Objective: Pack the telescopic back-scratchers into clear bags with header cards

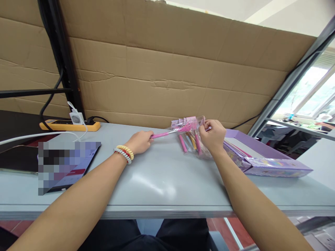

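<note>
Light is being mirrored by the smooth, glossy tabletop (162,174); glints are being thrown by the clear, crinkled plastic wrapper (188,127) and purple box (280,168). A matt, creased surface is being shown by the cardboard panel (167,69).

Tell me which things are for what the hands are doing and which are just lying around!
For the job:
pink stick, in the left hand
clear wrapper, pinched by the right hand
coloured sticks below them
probably the purple box beside the right hand

Just lying around:
tablet
orange power strip
white charger
white cable
</note>
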Available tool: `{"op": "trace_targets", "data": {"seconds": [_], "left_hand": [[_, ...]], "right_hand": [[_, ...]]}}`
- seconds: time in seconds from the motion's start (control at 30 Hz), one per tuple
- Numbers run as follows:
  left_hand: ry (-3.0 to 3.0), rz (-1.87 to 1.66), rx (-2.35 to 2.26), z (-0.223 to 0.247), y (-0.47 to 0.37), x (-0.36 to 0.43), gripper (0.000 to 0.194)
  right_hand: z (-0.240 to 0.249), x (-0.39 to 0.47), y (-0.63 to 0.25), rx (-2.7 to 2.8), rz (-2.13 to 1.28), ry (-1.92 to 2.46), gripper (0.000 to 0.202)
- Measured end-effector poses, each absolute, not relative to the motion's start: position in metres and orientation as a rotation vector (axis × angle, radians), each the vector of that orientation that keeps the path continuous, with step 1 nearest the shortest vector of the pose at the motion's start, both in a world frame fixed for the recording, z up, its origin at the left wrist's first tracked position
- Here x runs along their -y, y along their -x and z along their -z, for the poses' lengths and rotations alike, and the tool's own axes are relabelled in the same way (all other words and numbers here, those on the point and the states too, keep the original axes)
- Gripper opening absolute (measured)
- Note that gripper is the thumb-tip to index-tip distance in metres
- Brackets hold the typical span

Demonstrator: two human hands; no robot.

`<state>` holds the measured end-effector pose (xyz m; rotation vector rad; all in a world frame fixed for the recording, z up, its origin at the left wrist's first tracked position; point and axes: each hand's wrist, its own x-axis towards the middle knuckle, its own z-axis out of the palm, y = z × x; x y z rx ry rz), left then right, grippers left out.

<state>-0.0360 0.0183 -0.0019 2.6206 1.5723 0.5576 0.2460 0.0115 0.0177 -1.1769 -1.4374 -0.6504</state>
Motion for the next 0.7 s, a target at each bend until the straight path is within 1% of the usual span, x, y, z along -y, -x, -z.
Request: {"op": "trace_targets", "data": {"seconds": [0.37, 0.7], "left_hand": [[-2.631, -0.560, -1.562, 0.0016, 0.0361, -0.0185, 0.024], [-2.623, -0.550, -1.577, 0.0002, 0.0355, -0.0170, 0.024]], "right_hand": [[-0.0167, -0.0117, -0.2465, 1.425, 0.629, 1.199, 0.021], [-0.0195, -0.0097, -0.2468, 1.318, 0.602, 1.325, 0.023]]}}
